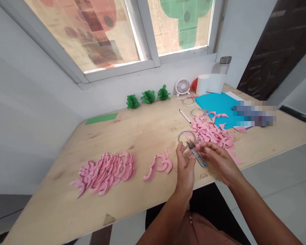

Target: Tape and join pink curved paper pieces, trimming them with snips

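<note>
Both of my hands meet over the near right part of the wooden table [66, 200]. My right hand [216, 160] holds small grey thread snips [197, 153], blades pointing away from me. My left hand [185, 166] is beside the snips with its fingers curled; whether it holds a paper piece I cannot make out. Just beyond my hands lies a heap of pink paper scraps [210, 134]. A few cut pink curved pieces [159, 164] lie left of my left hand, and a big spread of them [105, 172] lies further left.
Wire rings [186, 136] [197, 112], a white pen [185, 116], blue paper sheets [216, 105], a small white fan [183, 86], a white roll [202, 84] and a bottle [224, 64] sit at the back right. Three green paper trees [148, 97] and a green strip [102, 118] lie by the wall.
</note>
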Action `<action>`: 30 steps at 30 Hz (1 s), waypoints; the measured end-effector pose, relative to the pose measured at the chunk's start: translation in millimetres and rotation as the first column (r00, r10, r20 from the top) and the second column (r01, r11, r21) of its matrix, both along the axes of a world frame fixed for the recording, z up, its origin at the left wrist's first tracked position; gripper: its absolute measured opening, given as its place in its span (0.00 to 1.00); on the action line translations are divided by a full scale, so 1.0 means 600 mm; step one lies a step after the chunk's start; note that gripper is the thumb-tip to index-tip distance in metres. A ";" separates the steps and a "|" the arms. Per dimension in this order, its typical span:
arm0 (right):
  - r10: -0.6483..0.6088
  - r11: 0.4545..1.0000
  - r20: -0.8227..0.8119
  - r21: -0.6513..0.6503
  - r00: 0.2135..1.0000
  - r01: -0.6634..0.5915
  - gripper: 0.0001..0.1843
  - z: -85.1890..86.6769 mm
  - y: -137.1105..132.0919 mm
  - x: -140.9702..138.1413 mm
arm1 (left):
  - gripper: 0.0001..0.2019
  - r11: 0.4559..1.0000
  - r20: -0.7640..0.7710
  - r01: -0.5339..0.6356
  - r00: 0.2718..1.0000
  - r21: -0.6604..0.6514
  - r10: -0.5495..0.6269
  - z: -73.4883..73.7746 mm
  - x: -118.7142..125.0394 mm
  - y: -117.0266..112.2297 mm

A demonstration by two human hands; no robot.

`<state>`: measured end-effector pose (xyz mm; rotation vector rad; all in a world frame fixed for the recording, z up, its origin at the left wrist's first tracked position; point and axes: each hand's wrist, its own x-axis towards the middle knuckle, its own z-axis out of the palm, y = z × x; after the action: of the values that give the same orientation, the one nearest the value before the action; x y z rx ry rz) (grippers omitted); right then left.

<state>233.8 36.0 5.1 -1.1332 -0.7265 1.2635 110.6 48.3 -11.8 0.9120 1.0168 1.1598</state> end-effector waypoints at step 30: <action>-0.137 0.990 -0.188 0.019 0.973 0.143 0.13 0.006 -0.010 -0.041 | 0.28 0.996 0.138 -0.032 0.989 -0.082 0.043 0.009 0.002 -0.001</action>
<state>209.0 29.8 8.6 -1.0066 -0.5160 1.2152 111.9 47.5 -6.3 0.7410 0.9624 1.1896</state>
